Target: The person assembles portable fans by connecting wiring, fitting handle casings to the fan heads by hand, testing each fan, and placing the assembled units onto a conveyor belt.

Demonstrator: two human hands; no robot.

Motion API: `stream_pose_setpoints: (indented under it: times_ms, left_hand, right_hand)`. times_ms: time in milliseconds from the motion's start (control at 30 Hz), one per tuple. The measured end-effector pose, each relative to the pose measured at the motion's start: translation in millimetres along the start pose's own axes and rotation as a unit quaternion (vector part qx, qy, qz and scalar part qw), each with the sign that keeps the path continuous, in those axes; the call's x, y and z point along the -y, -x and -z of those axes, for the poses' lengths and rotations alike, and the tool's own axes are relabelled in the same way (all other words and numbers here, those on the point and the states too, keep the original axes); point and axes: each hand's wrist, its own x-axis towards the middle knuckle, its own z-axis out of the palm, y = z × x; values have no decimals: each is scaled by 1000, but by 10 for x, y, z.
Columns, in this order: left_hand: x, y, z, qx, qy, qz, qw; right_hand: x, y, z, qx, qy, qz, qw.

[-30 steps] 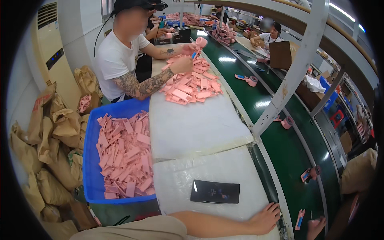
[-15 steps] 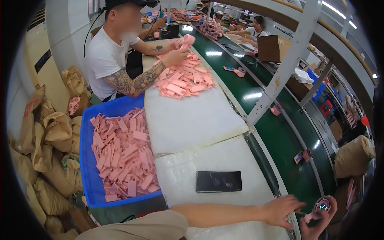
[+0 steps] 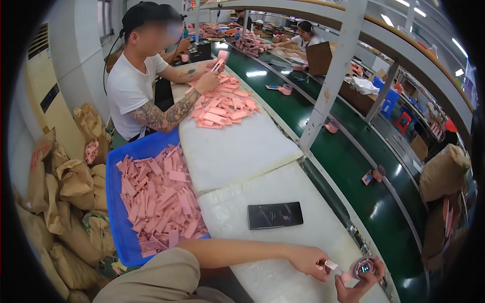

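Note:
Over the near right edge of the white-covered table, my right hand (image 3: 365, 287) grips a pink handheld fan (image 3: 362, 267). Its round head carries a small lit green display, and its handle points toward my other hand. My left hand (image 3: 312, 263), with the forearm reaching in from the lower left, pinches a small pale flat piece (image 3: 331, 264) between its fingers. That piece is close to the fan's handle; whether they touch I cannot tell. A black smartphone (image 3: 275, 215) lies on the table beyond my left forearm.
On my left stands a blue bin (image 3: 115, 202) full of pink plastic pieces (image 3: 161, 202). Farther along, a person (image 3: 146, 81) handles a pink fan beside a pink heap (image 3: 225, 106). A green conveyor (image 3: 348, 171) with several fans runs past a white post (image 3: 333, 76). Brown sacks (image 3: 76, 182) line the left.
Both my hands have come left from the conveyor edge over the table. My left hand, earlier with its fingers spread, now pinches the pale piece. The fans on the conveyor appear shifted, as does the whole view.

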Motion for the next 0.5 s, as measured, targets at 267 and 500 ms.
stream_pose_setpoints:
  times_ms: [267, 500]
  left_hand:
    - [44, -245, -221, -91, -357, 168, 914]
    - [-25, -219, -161, -93, -300, 155, 936]
  right_hand:
    - [-383, 651, -54, 50, 87, -170, 980]
    - [-295, 913, 172, 84, 60, -221, 970]
